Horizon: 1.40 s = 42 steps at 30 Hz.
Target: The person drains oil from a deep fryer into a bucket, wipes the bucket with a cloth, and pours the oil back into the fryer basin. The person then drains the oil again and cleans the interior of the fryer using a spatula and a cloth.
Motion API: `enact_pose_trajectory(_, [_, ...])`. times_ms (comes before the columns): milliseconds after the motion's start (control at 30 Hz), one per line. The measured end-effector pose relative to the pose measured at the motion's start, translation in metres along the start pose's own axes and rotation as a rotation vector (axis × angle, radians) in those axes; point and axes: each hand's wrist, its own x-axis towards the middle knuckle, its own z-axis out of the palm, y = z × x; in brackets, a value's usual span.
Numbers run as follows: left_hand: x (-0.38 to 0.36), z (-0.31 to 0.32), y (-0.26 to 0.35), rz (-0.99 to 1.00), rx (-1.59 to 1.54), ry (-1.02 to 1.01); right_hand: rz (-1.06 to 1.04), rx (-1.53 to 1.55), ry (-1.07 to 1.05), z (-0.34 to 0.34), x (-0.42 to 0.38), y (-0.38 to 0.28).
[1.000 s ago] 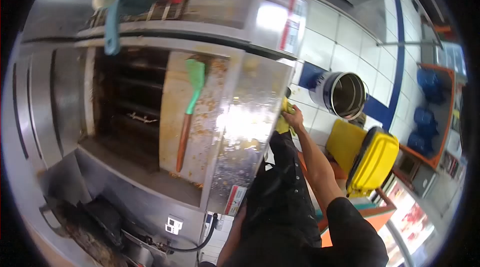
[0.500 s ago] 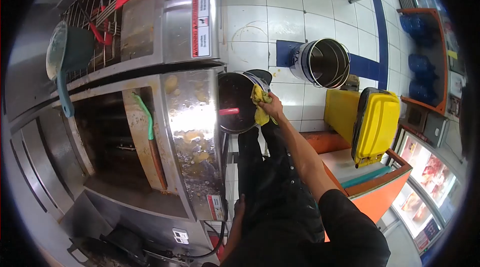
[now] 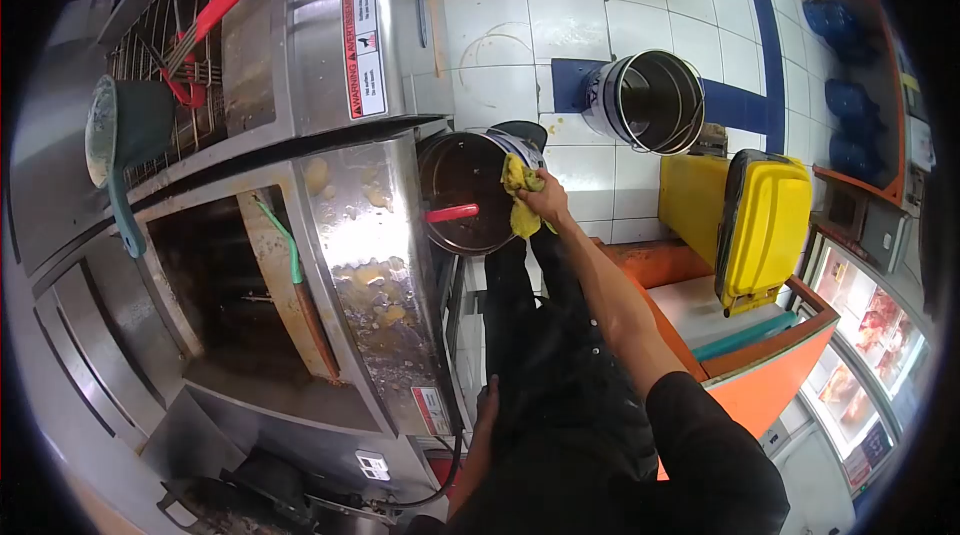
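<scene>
Right hand (image 3: 545, 200): pinches yellow cloth (image 3: 522, 197) at rim of bucket (image 3: 520, 146), likely padding the grip
Left hand (image 3: 487, 400): near the leg (image 3: 530, 365); cannot tell its grip
Bucket: beside fryer (image 3: 375, 280), red handle (image 3: 453, 213) inside

Floor (image 3: 490, 20): white square tile, dark grout lines, blue tile band (image 3: 740, 113) across it, faint ring-shaped stain near the steel units. Stainless equipment (image 3: 335, 175) fills the left side, strong overhead glare on its front. Right side: orange cabinet (image 3: 770, 375), yellow lidded bin (image 3: 772, 230) beside it, orange-framed shelf (image 3: 904, 105) with blue jugs (image 3: 850, 113), brightly lit glass-front display case (image 3: 872, 330). Far edges dark, lens vignette.
</scene>
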Motion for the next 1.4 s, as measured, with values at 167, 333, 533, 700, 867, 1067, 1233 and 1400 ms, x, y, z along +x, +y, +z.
enact_pose_trajectory(167, [-0.003,-0.003,0.010,-0.044,-0.015,-0.084,0.021,0.032,-0.058,-0.005,-0.002,0.001])
enact_pose_trajectory(333, [-0.002,-0.001,0.009,-0.037,-0.030,-0.045,0.039,0.037,-0.056,-0.002,-0.002,0.005])
enact_pose_trajectory(533, [-0.021,-0.012,0.038,-0.073,-0.004,-0.072,0.033,0.047,-0.054,0.000,-0.003,0.007])
enact_pose_trajectory(700, [-0.026,-0.012,0.047,-0.059,0.002,-0.046,0.027,0.044,-0.031,0.003,-0.003,0.007])
enact_pose_trajectory(867, [-0.005,-0.003,0.018,-0.010,-0.029,-0.042,0.028,0.037,-0.015,0.004,-0.003,0.009])
enact_pose_trajectory(1067, [-0.016,-0.006,0.028,-0.036,-0.029,-0.040,0.052,0.051,-0.045,0.007,0.000,0.014])
enact_pose_trajectory(1233, [-0.010,-0.005,0.021,-0.057,-0.032,-0.065,0.011,0.045,-0.029,0.008,0.000,0.016])
enact_pose_trajectory(1400, [-0.024,-0.009,0.037,-0.028,-0.053,-0.054,0.042,0.035,-0.046,0.008,0.001,0.013])
